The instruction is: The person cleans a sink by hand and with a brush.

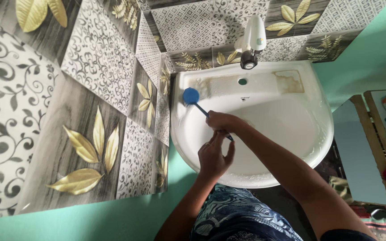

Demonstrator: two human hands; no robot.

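Two hands scrubbing a white wash basin with a blue brush

The right hand (222, 121) grips the thin handle of the blue brush (191, 96), whose round head sits up and to the left of that hand, pressed against the basin's (309, 134) inner left wall. The left hand (213, 158) is just below the right, fingers curled at the handle's lower end, over the front of the bowl. Beyond both hands a white tap (252, 40) juts out above the overflow hole (242, 81). Leaf-patterned tiles (86, 134) cover the wall left of the hands.
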